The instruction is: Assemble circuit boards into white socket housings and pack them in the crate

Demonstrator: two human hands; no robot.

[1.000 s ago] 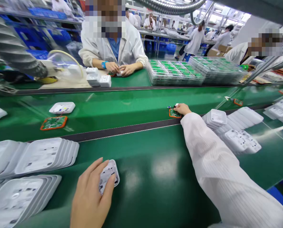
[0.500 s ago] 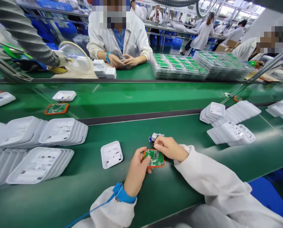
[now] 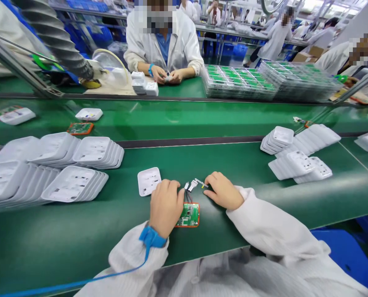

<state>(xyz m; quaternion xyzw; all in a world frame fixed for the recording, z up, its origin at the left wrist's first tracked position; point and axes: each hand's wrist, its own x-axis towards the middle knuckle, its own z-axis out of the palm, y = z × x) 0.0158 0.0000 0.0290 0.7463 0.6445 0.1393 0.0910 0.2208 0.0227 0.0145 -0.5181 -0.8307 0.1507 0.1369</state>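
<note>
A green circuit board (image 3: 190,215) with an orange rim lies on the table in front of me, dark wires running from its top edge. The wires lead to small white parts (image 3: 192,185), one bearing a thin pale strip (image 3: 201,182) with a yellow spot. My left hand (image 3: 167,206), with a blue wrist strap, covers the board's left side; its fingers curl beside the wires, and what they hold is hidden. At the strip's right end, my right hand (image 3: 223,192) pinches with thumb and forefinger. A white plastic shell (image 3: 148,181) lies just behind my left hand.
Stacked white shells (image 3: 94,150) stand at left, and more white covers (image 3: 298,163) at right. Beyond a dark edge runs a green belt (image 3: 159,121) carrying boards and shells. Across it, a person in a white coat works beside stacked clear trays (image 3: 237,82).
My left hand has let the board down onto the table and moved over its left side. The wires and white parts now show between my hands. The view has shifted slightly.
</note>
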